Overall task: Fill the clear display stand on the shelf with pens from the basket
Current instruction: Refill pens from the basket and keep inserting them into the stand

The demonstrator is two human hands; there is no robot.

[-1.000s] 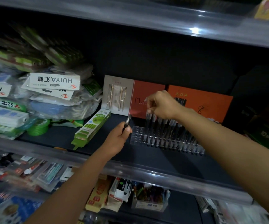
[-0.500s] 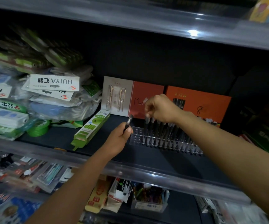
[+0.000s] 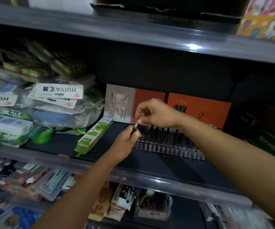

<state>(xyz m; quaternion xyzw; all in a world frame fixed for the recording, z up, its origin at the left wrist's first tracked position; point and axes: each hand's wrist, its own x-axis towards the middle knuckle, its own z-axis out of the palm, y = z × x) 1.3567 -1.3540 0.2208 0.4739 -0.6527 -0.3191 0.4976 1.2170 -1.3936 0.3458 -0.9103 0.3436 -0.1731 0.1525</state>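
The clear display stand sits on the dark middle shelf with several black pens standing in its rows; the holes at its left end are bare. My left hand grips a black pen just left of the stand, its pale tip pointing up. My right hand hovers over the stand's left end and pinches that pen's tip between thumb and forefinger. No basket is in view.
Two orange boxes and a beige card of pens stand behind the stand. A green pencil box, green tape rolls and stacked bagged stationery fill the left. The shelf lip runs below my arms.
My right hand left the pens standing in the stand and moved left to the pen in my left hand, now pinching its tip. My left hand stayed in place.
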